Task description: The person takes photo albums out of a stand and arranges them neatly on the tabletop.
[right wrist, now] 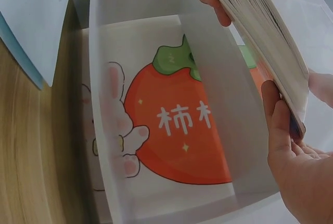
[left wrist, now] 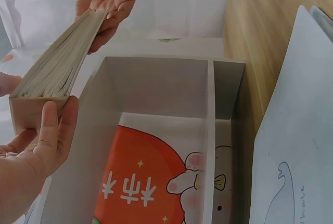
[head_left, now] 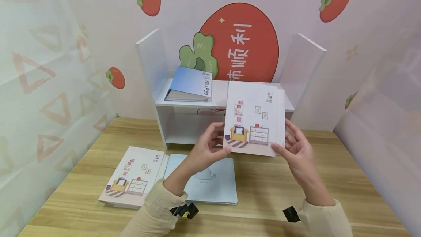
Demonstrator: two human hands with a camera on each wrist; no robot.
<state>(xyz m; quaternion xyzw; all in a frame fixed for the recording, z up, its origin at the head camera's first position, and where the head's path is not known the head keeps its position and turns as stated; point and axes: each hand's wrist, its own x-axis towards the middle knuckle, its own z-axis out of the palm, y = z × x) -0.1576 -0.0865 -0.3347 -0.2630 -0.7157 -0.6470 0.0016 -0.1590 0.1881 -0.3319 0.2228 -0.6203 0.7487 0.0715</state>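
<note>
A thick white book [head_left: 250,101] is held up between both hands, in front of the small white shelf [head_left: 190,131]. Its cover shows a yellow armchair and a chest of drawers. The left hand [head_left: 207,149] grips its lower left corner, thumb on the cover and fingers behind. On the lower right side, the right hand [head_left: 297,153] pinches it the same way. Both wrist views show the page edges of the book [left wrist: 60,60] between the hands. Tilted on the upper shelf board lies a blue and white book [head_left: 190,83] marked POLAROID.
On the wooden table [head_left: 315,178], a matching white book [head_left: 131,175] lies at the left. Beside it is a light blue book [head_left: 220,182] with a whale drawing, partly behind the left forearm. Upright side panels [head_left: 151,61] rise at the shelf's ends, before a printed wall.
</note>
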